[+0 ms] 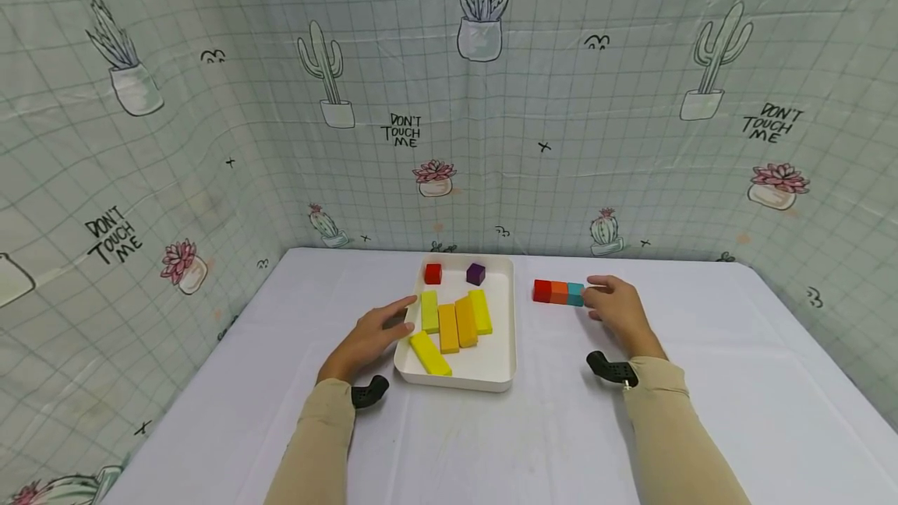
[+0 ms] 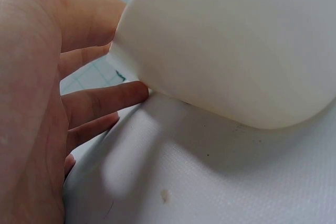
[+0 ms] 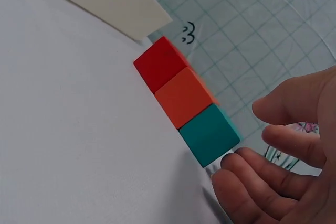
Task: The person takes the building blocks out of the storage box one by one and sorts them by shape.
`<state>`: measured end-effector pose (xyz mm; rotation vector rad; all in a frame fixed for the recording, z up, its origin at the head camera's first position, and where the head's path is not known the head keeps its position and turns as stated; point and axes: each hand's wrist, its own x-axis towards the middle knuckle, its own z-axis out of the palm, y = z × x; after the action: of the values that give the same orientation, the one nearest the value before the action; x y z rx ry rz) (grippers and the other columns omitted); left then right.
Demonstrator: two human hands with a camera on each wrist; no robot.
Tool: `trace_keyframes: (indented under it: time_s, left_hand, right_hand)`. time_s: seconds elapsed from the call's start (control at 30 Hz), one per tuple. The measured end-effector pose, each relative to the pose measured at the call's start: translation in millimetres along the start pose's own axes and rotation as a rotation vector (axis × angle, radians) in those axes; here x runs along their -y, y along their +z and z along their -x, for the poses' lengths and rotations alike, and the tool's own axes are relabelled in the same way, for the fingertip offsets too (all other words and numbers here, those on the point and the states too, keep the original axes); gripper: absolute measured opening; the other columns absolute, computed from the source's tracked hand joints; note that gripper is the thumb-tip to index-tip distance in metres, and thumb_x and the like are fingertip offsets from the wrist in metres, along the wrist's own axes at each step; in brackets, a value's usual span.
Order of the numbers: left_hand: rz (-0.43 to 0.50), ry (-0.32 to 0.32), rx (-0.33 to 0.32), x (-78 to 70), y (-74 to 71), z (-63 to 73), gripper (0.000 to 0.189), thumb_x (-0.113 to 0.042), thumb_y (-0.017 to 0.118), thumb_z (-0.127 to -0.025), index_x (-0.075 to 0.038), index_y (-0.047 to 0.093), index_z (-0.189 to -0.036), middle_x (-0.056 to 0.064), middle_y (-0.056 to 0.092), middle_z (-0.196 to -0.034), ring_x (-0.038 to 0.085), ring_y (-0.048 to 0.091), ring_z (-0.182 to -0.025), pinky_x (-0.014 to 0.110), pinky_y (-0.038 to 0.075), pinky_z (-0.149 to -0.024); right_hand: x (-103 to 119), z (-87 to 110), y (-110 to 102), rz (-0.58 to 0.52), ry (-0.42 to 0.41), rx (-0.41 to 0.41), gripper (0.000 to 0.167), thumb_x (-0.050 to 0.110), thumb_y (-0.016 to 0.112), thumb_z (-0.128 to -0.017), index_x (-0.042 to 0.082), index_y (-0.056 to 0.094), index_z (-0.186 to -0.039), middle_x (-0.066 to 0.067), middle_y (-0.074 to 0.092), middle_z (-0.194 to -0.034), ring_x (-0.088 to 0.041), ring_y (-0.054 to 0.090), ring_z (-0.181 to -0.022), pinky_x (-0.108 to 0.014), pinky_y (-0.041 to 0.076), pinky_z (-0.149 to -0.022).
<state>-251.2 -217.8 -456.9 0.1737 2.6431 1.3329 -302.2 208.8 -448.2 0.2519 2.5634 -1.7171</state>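
Observation:
My left hand (image 1: 366, 340) is at the left side of a white tray (image 1: 496, 361), its extended fingertips against the wall, as the left wrist view also shows. A red cube (image 1: 543, 291), an orange cube (image 3: 185, 98) and a teal cube (image 3: 210, 135) stand face to face in a row on the table, right of the tray. At the teal end of that row, my right hand (image 1: 620, 310) has its fingers loosely bent and spread, with nothing between thumb and fingertips.
In the tray lie another red cube (image 1: 433, 274), a purple cube (image 1: 475, 274), a lime block (image 1: 429, 312), two amber blocks (image 1: 449, 328) and two yellow blocks (image 1: 430, 354). A white cloth (image 1: 533, 443) covers the table. Behind it hangs a cactus-print curtain (image 1: 547, 100).

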Motion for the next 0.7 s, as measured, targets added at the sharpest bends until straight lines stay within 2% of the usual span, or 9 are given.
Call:
trace_keyframes:
  time_s: [0.2,0.4,0.53,0.7]
  left_hand:
    - [0.004,-0.004,-0.002,-1.1,0.2,0.2,0.058,-0.038,0.062,-0.098,-0.034,0.044,-0.153,0.009,0.046,-0.153,0.033,0.035,-0.144,0.062,0.024,-0.115]
    - [-0.006,-0.006,-0.006,-0.6,0.8,-1.1,0.058,-0.039,0.062,-0.097,-0.034,0.044,-0.153,0.010,0.047,-0.152,0.034,0.039,-0.141,0.063,0.027,-0.114]
    - [-0.017,0.010,-0.006,-0.4,0.6,-1.5,0.059,-0.040,0.062,-0.097,-0.032,0.044,-0.153,0.010,0.048,-0.151,0.034,0.040,-0.140,0.064,0.028,-0.113]
    - [-0.033,0.022,-0.004,0.2,0.3,-1.2,0.058,-0.040,0.062,-0.098,-0.031,0.044,-0.153,0.010,0.047,-0.151,0.034,0.039,-0.141,0.065,0.027,-0.113]
  right_hand:
    - [4,3.7,-3,-0.035,-0.023,-0.041,0.051,0.024,0.054,-0.101,0.000,0.048,-0.145,-0.025,0.058,-0.132,-0.030,0.065,-0.103,-0.025,0.057,-0.076]
    - [8,5.5,-3,-0.055,-0.036,-0.053,0.049,0.027,0.053,-0.102,0.000,0.049,-0.144,-0.023,0.058,-0.132,-0.027,0.062,-0.109,-0.022,0.057,-0.076]
    - [11,6.4,-1,-0.096,-0.043,-0.069,0.048,0.025,0.054,-0.102,0.000,0.051,-0.143,-0.022,0.058,-0.133,-0.023,0.064,-0.104,-0.021,0.057,-0.074]
    - [17,8.4,3,-0.142,-0.034,-0.036,0.048,0.026,0.055,-0.102,0.000,0.051,-0.142,-0.019,0.057,-0.134,-0.021,0.063,-0.105,-0.021,0.056,-0.078]
